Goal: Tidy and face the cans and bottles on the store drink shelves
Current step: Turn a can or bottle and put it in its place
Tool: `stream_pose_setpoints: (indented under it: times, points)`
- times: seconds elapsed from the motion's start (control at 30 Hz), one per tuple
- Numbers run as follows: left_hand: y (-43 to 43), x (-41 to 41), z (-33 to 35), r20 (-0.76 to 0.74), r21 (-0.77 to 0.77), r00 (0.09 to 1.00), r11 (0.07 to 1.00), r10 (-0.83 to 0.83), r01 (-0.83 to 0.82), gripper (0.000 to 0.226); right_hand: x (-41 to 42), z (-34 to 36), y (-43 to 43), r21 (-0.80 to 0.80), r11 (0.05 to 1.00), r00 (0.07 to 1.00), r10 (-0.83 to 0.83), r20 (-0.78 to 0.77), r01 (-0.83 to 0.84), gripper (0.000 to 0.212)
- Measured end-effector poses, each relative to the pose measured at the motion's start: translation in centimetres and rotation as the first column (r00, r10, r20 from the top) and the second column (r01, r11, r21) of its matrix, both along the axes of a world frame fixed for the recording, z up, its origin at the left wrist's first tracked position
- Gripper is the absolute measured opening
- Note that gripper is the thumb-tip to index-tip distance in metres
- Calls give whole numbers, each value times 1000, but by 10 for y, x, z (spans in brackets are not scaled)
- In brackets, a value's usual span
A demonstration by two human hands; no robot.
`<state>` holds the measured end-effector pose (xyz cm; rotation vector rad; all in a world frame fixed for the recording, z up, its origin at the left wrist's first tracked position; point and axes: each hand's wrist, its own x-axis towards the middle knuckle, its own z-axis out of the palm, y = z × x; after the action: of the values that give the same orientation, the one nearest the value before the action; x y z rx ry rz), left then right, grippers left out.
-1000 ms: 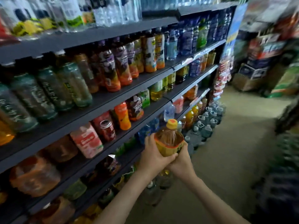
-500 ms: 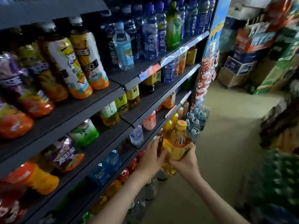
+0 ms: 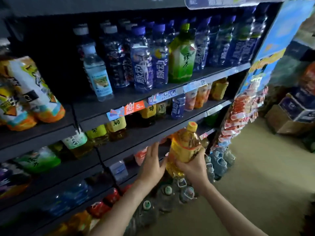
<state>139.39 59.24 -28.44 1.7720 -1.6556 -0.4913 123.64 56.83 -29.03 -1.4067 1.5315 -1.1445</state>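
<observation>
The right hand (image 3: 194, 165) holds a big yellow tea bottle (image 3: 183, 147) from below. Its fingers are curled tight round the bottle's lower half. The bottle is tilted a bit, w/ its yellow cap (image 3: 192, 126) up and to the right. It's in the air just in front of the lower dark shelf (image 3: 136, 135), not on it.

The left hand (image 3: 151, 165) is just left of the bottle, flat, fingers straight and a bit apart, pointing at the shelf (can't tell if the thumb touches the bottle).

Higher up on the far shelf stand blue drink bottles (image 3: 143, 63), one green tea bottle (image 3: 181, 55) btwn them, and a pale water bottle (image 3: 98, 72) to the left. Price tags (image 3: 136, 107) stick on that shelf's front edge. Down on the floor, right of the hands, are packs of water bottles (image 3: 219, 160). Snack packs (image 3: 238, 114) hang at the shelf's right end, and cardboard boxes (image 3: 288, 116) sit far right.
</observation>
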Motion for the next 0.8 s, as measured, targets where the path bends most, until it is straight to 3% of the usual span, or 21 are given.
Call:
stream_pose_setpoints:
  times: [0.27, 0.5, 0.67, 0.8]
  points:
    - [-56, -25, 5, -24, -31, 984, 984, 177, -178, 64, -8, 17, -95, -48, 987, 988, 154, -3, -154, 89]
    - [-89, -36, -2, -42, 11, 984, 985, 173, -173, 61, 4, 6, -135, -91, 953, 955, 294, 35, -290, 84]
    - [-84, -31, -20, -69, -28, 964, 965, 257, -259, 78, 24, -5, -148, -76, 902, 901, 430, 54, -426, 98]
    - [-83, -19, -44, -123, -10, 945, 952, 303, -307, 98, 52, -19, -151, -123, 861, 857, 505, 97, -494, 96]
